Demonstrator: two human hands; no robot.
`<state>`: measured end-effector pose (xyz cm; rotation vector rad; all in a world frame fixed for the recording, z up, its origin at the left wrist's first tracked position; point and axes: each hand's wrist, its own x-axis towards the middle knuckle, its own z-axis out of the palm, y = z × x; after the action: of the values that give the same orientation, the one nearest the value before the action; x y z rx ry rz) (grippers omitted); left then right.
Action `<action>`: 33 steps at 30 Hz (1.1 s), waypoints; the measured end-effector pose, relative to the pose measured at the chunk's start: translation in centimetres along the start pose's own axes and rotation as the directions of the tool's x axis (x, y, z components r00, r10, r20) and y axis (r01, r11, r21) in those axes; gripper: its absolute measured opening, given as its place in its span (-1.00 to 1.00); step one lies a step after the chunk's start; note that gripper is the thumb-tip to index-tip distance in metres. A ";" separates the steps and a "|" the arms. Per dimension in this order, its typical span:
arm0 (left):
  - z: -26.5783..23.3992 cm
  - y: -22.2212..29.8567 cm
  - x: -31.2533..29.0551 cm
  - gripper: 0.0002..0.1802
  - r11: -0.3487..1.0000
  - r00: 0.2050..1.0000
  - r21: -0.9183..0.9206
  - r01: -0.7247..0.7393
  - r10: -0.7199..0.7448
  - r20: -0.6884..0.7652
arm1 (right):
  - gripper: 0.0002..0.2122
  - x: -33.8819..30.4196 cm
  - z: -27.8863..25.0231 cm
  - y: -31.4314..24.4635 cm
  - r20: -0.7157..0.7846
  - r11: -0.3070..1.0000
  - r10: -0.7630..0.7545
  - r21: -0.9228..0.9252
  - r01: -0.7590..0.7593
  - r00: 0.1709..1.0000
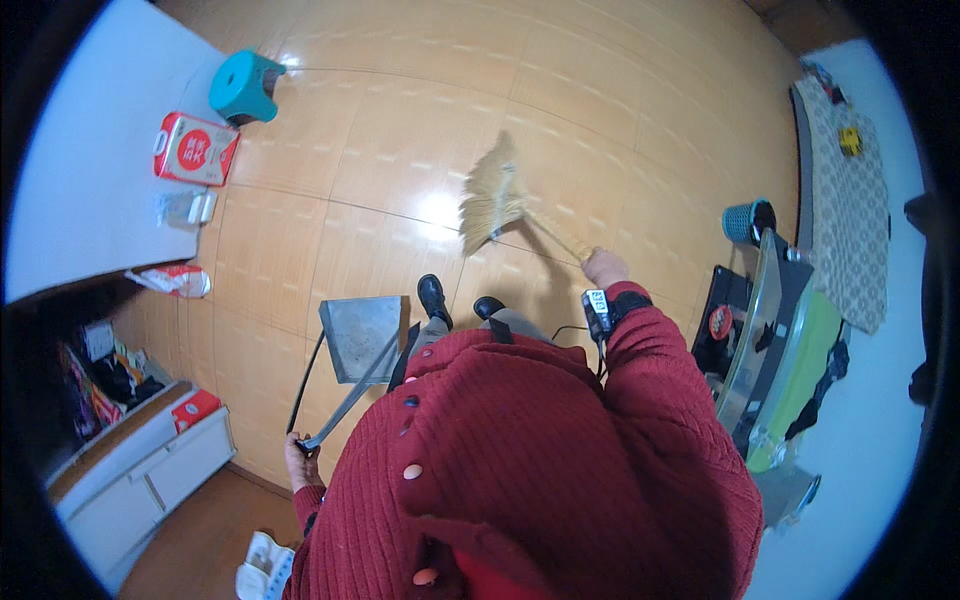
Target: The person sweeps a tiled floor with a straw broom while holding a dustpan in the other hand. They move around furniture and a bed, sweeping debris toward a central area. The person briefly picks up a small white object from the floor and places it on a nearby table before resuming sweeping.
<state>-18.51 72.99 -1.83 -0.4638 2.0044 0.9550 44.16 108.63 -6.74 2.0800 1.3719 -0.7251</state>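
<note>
Slanting forward and leftward from the right grip [605,268], which is wrapped round its handle, the straw broom [492,195] spreads its head over the floor [400,130], well apart from the dustpan [360,335], lying forward and right of the left grip [301,463], closed on its handle.

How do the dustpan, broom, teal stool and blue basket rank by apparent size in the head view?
1. Dustpan and broom, handles included: too close to rank
2. Teal stool
3. Blue basket
</note>
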 end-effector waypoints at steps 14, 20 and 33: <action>11.4 18.4 15.8 -0.74 0.973 0.959 0.229 0.041 -0.103 0.265 | -0.70 -13.4 8.9 9.8 0.477 0.605 0.462 0.447 -0.659 0.748; 18.8 26.1 13.6 -0.74 0.943 0.935 0.320 -0.092 -0.029 0.353 | -0.89 -18.2 11.6 8.5 0.714 -0.212 0.185 0.700 -0.682 0.676; 37.1 30.8 -3.9 -0.83 0.923 0.950 0.269 -0.276 0.221 0.219 | -0.83 7.3 2.7 14.4 0.054 -0.022 -0.072 0.998 -0.055 0.996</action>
<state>-15.45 121.16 2.36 0.0487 2.0207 0.7939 59.66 106.66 -11.64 2.9279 0.6357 -2.4023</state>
